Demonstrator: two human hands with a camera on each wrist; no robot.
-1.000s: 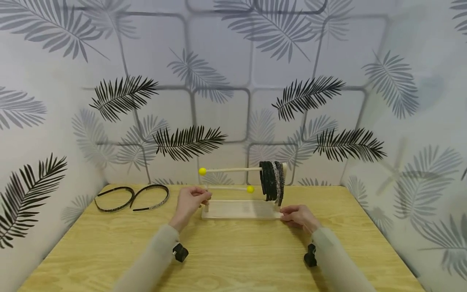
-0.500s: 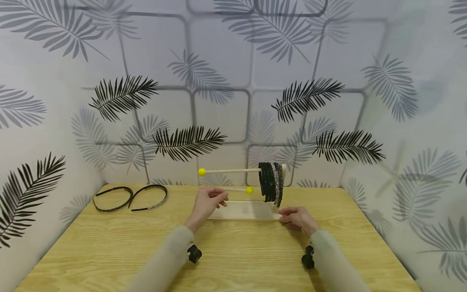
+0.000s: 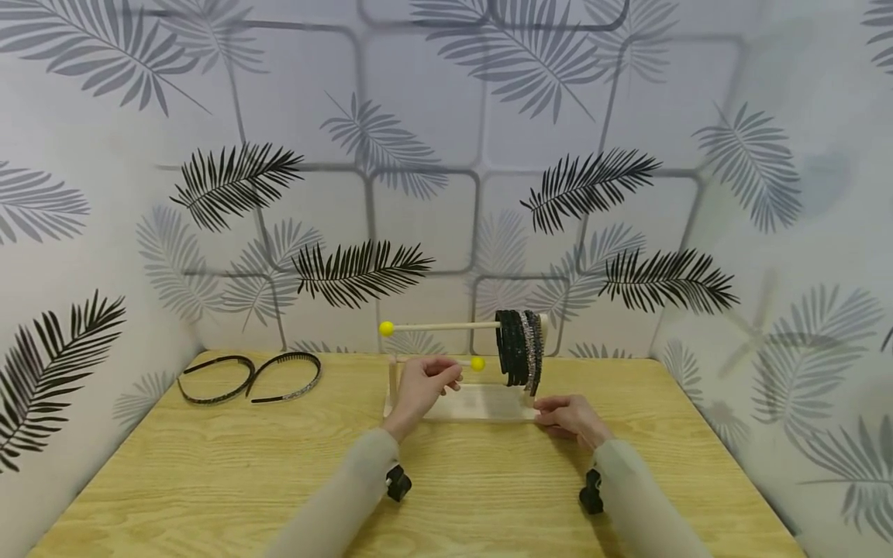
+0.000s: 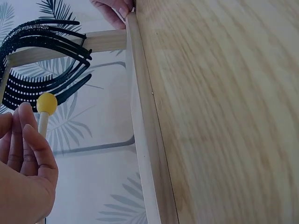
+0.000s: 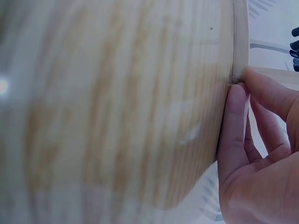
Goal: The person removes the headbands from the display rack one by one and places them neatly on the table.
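A wooden headband stand stands on the table. Several dark headbands, one of them glittery silver, hang at the right end of its upper rod. My left hand is at the lower rod, just left of its yellow ball tip. In the left wrist view its fingers are loosely bent in front of the rod, with nothing seen held. At the stand's front right corner, my right hand pinches the base between thumb and finger, as the right wrist view also shows.
Two dark headbands lie at the table's back left: one plain-looking, one toothed with a glittery part. Another yellow ball caps the upper rod's left end. A leaf-patterned backdrop rises behind the table.
My left hand has moved right, from the stand's left post along the lower rod to near its ball tip. The right hand stays at the base corner. The headbands have not moved.
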